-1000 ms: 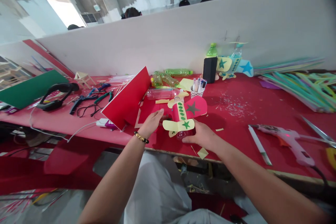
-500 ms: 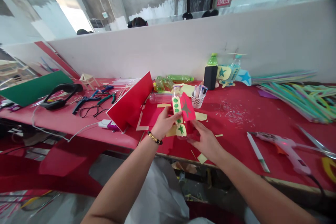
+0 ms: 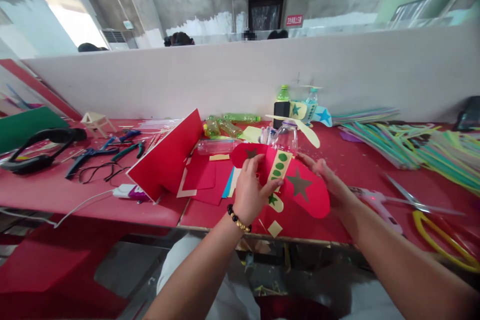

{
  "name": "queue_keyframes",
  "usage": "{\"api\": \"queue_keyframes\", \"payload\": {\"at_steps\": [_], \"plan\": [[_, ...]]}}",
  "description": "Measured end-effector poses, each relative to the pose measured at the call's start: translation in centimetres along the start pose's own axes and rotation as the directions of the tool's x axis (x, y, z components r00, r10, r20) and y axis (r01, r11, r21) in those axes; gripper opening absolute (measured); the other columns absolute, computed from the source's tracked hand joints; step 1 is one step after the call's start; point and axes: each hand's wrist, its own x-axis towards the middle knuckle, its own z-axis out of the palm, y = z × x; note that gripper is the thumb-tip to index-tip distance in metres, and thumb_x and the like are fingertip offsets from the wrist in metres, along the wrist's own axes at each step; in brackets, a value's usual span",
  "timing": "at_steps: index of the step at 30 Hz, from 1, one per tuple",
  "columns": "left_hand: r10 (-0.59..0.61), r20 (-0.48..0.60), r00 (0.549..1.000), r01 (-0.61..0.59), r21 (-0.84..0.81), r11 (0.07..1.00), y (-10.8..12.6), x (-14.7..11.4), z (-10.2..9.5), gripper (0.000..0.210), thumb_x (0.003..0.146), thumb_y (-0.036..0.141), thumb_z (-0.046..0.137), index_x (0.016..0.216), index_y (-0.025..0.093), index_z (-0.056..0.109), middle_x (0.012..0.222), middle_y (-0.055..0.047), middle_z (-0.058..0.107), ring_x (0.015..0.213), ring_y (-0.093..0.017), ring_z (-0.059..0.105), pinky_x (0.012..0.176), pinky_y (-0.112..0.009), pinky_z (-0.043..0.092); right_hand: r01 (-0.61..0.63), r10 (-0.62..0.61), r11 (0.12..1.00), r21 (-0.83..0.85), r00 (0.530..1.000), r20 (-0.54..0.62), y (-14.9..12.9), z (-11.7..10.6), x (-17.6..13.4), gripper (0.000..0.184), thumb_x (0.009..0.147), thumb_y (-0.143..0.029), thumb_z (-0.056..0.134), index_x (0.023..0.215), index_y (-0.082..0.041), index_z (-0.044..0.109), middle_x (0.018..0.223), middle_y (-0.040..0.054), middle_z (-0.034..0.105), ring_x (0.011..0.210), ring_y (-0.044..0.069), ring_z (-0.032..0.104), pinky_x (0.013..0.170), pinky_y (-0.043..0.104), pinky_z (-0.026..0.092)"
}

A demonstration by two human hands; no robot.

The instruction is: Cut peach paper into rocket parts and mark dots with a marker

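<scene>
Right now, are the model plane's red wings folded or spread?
Spread: the red wings reach out on either side of the green-dotted strip, each bearing a star.

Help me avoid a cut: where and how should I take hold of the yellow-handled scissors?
Probably best by the yellow handle loop, from the table's near edge: it lies toward that side, while the blades point away and left. A thin stick appears to cross near the pivot, so lift gently.
</scene>
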Motion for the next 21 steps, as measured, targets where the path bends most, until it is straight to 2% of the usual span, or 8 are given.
{"api": "queue_keyframes", "payload": {"at_steps": [3, 5, 9, 12, 17, 21], "plan": [[0.031, 0.031, 0.999, -0.034, 0.076, 0.997, 0.1, -0.2, 0.7, 0.062, 0.074, 0.043, 0.075, 0.126, 0.022, 0.048, 0.117, -0.011, 0.057, 0.106, -0.026, 0.056, 0.088, -0.040, 0.049, -0.016, 0.018, 0.991, -0.133, 1.000, 0.015, -1.6, -0.1, 0.8, 0.055, 0.079, -0.054, 0.065, 0.126, -0.031, 0.052, 0.122, 0.0080, 0.066, 0.105, 0.033, 0.065, 0.088, 0.051, 0.053], [0.059, 0.042, 0.997, -0.064, 0.111, 0.992, 0.0, -0.2, 1.2, 0.062, 0.074, 0.040, 0.075, 0.126, 0.022, 0.048, 0.118, -0.011, 0.056, 0.109, -0.027, 0.055, 0.090, -0.041, 0.048, 0.024, -0.017, 0.957, -0.290, 0.999, 0.028, -2.3, 0.0, 1.4, 0.055, 0.074, -0.048, 0.072, 0.124, -0.030, 0.056, 0.119, 0.0070, 0.067, 0.105, 0.033, 0.064, 0.089, 0.051, 0.052], [0.111, 0.041, 0.993, -0.116, 0.128, 0.985, -0.9, 0.1, 2.3, 0.062, 0.073, 0.037, 0.077, 0.125, 0.022, 0.048, 0.119, -0.010, 0.055, 0.111, -0.027, 0.054, 0.092, -0.041, 0.047, 0.158, -0.205, 0.764, -0.625, 0.979, -0.003, -2.6, 0.0, 2.6, 0.057, 0.062, -0.040, 0.083, 0.114, -0.027, 0.063, 0.113, 0.0054, 0.068, 0.110, 0.033, 0.060, 0.097, 0.050, 0.047], [0.092, 0.033, 0.995, -0.095, 0.107, 0.990, -1.8, 0.2, 2.7, 0.060, 0.073, 0.036, 0.077, 0.124, 0.021, 0.049, 0.117, -0.010, 0.056, 0.109, -0.026, 0.055, 0.092, -0.041, 0.047, 0.224, -0.291, 0.705, -0.673, 0.957, 0.014, -1.9, -0.2, 3.3, 0.057, 0.058, -0.040, 0.085, 0.109, -0.024, 0.065, 0.111, 0.0064, 0.067, 0.109, 0.033, 0.059, 0.098, 0.050, 0.045], [0.070, 0.076, 0.995, -0.074, 0.039, 0.997, -2.7, 0.3, 2.5, 0.049, 0.078, 0.036, 0.072, 0.120, 0.020, 0.052, 0.111, -0.009, 0.057, 0.098, -0.022, 0.058, 0.085, -0.036, 0.049, 0.257, -0.331, 0.616, -0.744, 0.942, 0.051, -1.4, -1.0, 3.7, 0.053, 0.064, -0.042, 0.081, 0.112, -0.027, 0.066, 0.113, 0.0052, 0.066, 0.108, 0.031, 0.059, 0.099, 0.050, 0.043], [0.057, 0.102, 0.993, -0.058, 0.012, 0.998, -2.9, 0.6, 2.2, 0.047, 0.077, 0.031, 0.072, 0.119, 0.020, 0.053, 0.110, -0.009, 0.058, 0.099, -0.022, 0.058, 0.085, -0.036, 0.048, 0.305, -0.323, 0.632, -0.712, 0.939, 0.115, -1.8, -0.9, 3.8, 0.049, 0.066, -0.043, 0.079, 0.110, -0.026, 0.066, 0.110, 0.0042, 0.067, 0.105, 0.030, 0.061, 0.099, 0.049, 0.045]]}}
